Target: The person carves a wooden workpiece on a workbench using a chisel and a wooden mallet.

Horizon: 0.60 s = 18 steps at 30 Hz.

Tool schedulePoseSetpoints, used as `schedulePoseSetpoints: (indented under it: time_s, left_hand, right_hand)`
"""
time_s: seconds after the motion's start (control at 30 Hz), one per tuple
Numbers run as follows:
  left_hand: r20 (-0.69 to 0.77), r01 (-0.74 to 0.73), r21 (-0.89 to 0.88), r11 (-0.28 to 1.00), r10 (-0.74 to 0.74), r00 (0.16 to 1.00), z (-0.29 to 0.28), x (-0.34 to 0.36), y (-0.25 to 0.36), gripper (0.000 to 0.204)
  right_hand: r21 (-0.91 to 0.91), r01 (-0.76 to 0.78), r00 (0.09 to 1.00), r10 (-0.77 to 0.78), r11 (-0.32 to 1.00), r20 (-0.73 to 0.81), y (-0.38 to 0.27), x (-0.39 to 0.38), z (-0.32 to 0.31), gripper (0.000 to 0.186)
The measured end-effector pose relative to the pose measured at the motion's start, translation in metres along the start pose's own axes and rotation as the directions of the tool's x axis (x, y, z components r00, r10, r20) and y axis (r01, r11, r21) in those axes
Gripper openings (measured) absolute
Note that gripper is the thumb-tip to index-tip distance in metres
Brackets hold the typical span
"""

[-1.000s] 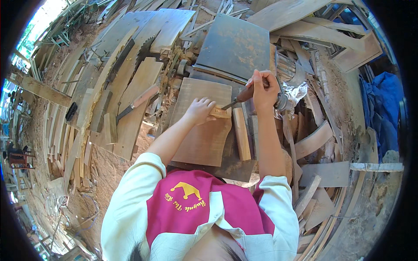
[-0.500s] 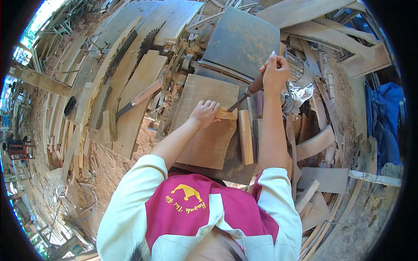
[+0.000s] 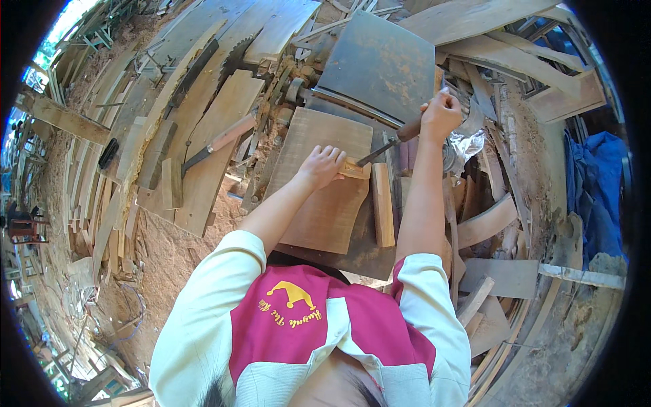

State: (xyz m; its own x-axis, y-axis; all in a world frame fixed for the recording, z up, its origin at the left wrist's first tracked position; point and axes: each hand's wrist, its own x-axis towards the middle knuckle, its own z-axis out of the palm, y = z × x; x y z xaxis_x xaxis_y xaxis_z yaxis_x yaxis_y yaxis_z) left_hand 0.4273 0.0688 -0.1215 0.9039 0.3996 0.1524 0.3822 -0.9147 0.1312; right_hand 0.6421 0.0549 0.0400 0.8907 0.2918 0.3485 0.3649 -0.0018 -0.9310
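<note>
we find both hands engaged. the left hand (image 3: 323, 166) is closed over the left end of a small wooden block (image 3: 354, 169); its fingers curl over the top, and what the thumb does beneath we cannot tell. the right hand (image 3: 441, 112) is wrapped around the handle of a chisel (image 3: 388, 145), raised to the right, with the blade slanting down to the block, apparently touching its upper face.

the block lies on a wide board (image 3: 319, 203), near that board's right edge, and the board rests on a dark tabletop (image 3: 365, 230).

for sound work, we advise bedding the block flat, holding the blade angle constant and paring in short, light strokes. we note as a hazard that the blade points toward the left hand; the fingers are better placed out of its line, since a slip could carry across.

as to edges, the block's right end has little board beyond it, and a loose wooden strip (image 3: 383, 203) stands just beside. a grey metal plate (image 3: 376, 64) lies past the board's far side. we judge the easier room to be leftward and toward the body, over the board's bare face.
</note>
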Motion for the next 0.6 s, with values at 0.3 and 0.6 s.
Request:
schedulePoseSetpoints:
  time_s: [0.3, 0.6]
  left_hand:
    - [-0.083, 0.016, -0.025, 1.000, -0.018, 0.996, 0.004, 0.000, 0.004, 0.055]
    - [-0.100, 0.070, -0.009, 0.997, -0.071, 0.992, 0.007, -0.004, 0.007, 0.057]
  right_hand:
    - [0.048, -0.113, 0.980, 0.119, 0.992, -0.159, 0.028, 0.019, -0.031, 0.029]
    - [-0.111, -0.284, 0.885, 0.216, 0.952, -0.413, 0.056, 0.010, -0.085, 0.037]
